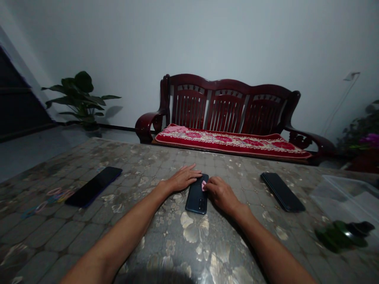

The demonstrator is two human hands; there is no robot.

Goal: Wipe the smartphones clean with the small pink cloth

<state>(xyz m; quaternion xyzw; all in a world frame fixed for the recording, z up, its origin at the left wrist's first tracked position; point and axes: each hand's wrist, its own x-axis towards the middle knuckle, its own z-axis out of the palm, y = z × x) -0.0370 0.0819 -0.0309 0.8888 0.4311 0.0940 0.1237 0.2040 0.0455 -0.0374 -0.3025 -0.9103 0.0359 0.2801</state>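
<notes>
A dark blue phone lies back up on the patterned tablecloth, its camera end nearest me. My left hand rests flat at the phone's upper left edge, fingers stretched out and touching it. On the other side, my right hand is closed on a small pink cloth, which it presses against the phone's back. The right fingertips are partly hidden behind the hand.
Another phone lies to the left beside several coloured hair ties. At the right are a black phone, a clear plastic box and a green bottle. A wooden bench stands beyond the table.
</notes>
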